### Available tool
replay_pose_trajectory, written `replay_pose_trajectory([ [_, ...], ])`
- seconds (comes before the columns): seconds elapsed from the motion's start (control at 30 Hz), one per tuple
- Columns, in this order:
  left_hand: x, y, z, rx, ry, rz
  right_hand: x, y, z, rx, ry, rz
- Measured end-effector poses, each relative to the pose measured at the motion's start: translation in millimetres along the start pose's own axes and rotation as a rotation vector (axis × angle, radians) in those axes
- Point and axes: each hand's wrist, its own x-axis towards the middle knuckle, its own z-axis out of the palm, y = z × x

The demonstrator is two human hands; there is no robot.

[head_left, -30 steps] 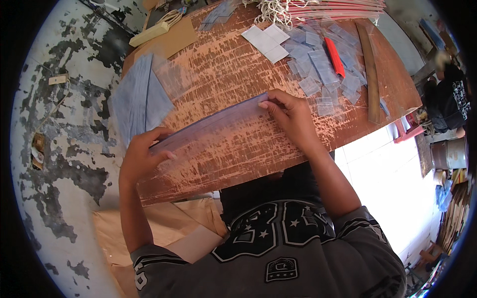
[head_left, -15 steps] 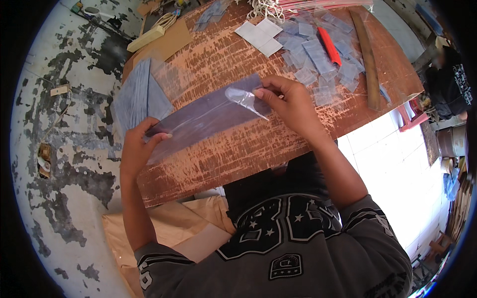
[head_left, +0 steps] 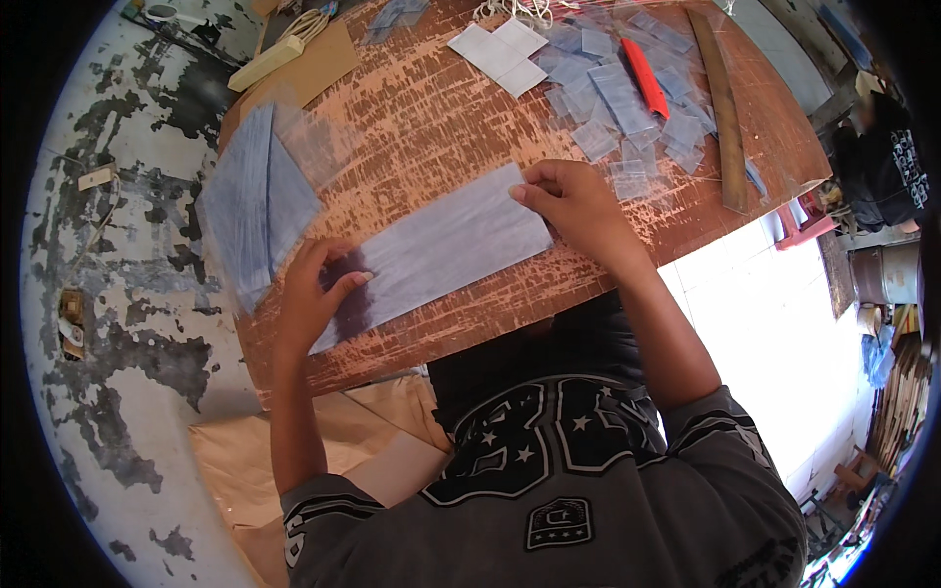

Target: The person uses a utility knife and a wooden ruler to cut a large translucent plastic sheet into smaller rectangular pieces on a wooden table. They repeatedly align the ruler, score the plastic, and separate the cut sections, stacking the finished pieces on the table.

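Observation:
A long clear plastic strip (head_left: pixel 446 240) stretches slantwise between my hands, close over the worn wooden table (head_left: pixel 412 127). My left hand (head_left: pixel 319 294) pinches its near-left end between thumb and fingers. At the far-right end, my right hand (head_left: pixel 569 206) grips the edge the same way, thumb on top. Light makes most of the strip look whitish, with a darker patch beside my left thumb. Just beyond my left hand lies a stack of similar bluish plastic sheets (head_left: pixel 245 196).
Many small cut plastic pieces (head_left: pixel 627 98) lie at the far right with a red cutter (head_left: pixel 643 78) on them. A wooden ruler-like strip (head_left: pixel 720 108) lies beside them. White cards (head_left: pixel 500 57) and brown cardboard (head_left: pixel 319 69) rest farther back. Another person (head_left: pixel 887 157) is at the right.
Both hands have brought the plastic strip lower, toward the tabletop, and it now looks flatter. My left hand has shifted right. The bright fold near my right hand is gone.

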Motion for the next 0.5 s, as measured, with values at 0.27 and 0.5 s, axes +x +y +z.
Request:
replay_pose_trajectory([
  [0.27,-25.1,-6.6,28.5,0.031,0.190,-0.036,-19.6,-17.9,-15.6,-0.054,0.140,0.049],
  [0.5,-35.3,-10.7,34.0,0.154,0.249,-0.024,-44.9,-9.7,-18.4,-0.292,0.207,-0.157],
])
